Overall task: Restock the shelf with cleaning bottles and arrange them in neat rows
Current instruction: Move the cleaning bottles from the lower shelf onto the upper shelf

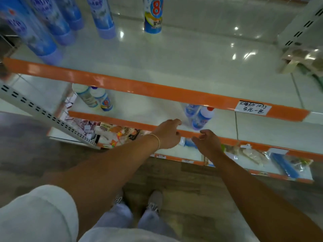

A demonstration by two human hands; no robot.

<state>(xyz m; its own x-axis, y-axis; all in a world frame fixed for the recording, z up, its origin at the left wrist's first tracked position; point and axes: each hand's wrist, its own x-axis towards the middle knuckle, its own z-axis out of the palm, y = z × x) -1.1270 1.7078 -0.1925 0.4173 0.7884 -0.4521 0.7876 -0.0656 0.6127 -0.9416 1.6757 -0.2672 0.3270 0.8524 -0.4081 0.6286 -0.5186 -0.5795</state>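
Two cleaning bottles (199,116) stand close together on the middle shelf (150,109), right at its orange front lip, partly tucked under the edge of the shelf above; white bodies, blue labels, one with a red cap. Further left on that same shelf, another pair of white bottles (94,98) stands side by side, well apart from the first two. Up on the top shelf (174,55), a cluster of tall blue spray cans (43,27) with lilac caps crowds the left end, one more blue can (104,18) stands a little to their right, and a white-and-blue can (153,14) with a big red 8 stands alone near the middle.

Both hands are out in front of the middle shelf. The left hand (167,133) hangs at the orange lip, just left of the bottle pair, fingers loosely curled and holding nothing, a thin bangle on the wrist. The right hand (208,142) sits just below those bottles, fingers relaxed and half-curled, also empty, not touching them as far as I can tell.

A handwritten price tag (252,110) is clipped to the top shelf's orange edge on the right. The bottom shelf (188,151) carries packets and bagged goods, blurred. Below, wooden floor (192,186), grey trainers, pale trousers, and a light sleeve (38,212) at lower left
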